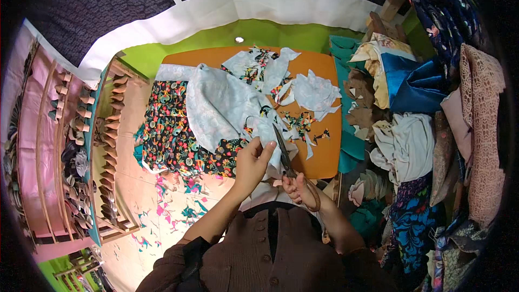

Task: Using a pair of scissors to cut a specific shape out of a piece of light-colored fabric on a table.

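Observation:
My right hand (299, 190) is closed round the handles of large dark scissors (284, 154), whose blades point away from me over the table. My left hand (253, 165) pinches the near edge of a fabric piece (267, 132) just left of the blades. That piece shows a pale underside with bits of black floral print. It appears joined to a big floral cloth (165, 127), partly folded over so that its whitish back (221, 105) faces up. Whether the blades are apart is too small to tell.
An orange table (321, 157) bears the cloth, with cut floral scraps (300, 123) and a pile of pale pieces (315, 93) at right. Fabric heaps (404, 146) crowd the right side. Wooden racks (111, 146) with shoe-shaped pieces stand left; colourful scraps (192, 208) litter the floor.

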`<act>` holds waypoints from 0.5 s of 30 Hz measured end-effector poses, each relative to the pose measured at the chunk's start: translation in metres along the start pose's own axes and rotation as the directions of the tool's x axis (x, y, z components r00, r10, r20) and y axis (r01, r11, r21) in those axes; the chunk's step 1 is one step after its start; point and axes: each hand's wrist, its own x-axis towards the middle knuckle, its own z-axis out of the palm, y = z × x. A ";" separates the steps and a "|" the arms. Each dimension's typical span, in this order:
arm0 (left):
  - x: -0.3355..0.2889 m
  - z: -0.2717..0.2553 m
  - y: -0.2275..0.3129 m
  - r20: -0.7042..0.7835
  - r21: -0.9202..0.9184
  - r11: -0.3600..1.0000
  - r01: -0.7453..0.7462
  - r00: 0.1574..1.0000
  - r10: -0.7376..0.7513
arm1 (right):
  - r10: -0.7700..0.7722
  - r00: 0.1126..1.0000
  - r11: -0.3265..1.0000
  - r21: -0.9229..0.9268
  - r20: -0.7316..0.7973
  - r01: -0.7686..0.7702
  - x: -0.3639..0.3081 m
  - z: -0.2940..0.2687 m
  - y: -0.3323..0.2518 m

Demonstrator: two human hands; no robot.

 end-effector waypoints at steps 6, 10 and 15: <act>-0.003 0.000 0.007 -0.008 0.173 0.982 -0.077 0.997 0.079 | -0.131 0.982 0.984 -0.141 -0.137 0.112 0.004 0.009 -0.002; -0.003 0.000 0.010 -0.011 0.157 0.987 -0.030 0.999 0.032 | -0.149 0.981 0.984 -0.114 -0.121 0.135 0.004 0.014 -0.010; 0.004 -0.002 0.022 0.043 0.184 0.983 0.003 0.999 -0.011 | -0.131 0.986 0.984 -0.132 -0.100 0.117 0.003 0.008 -0.013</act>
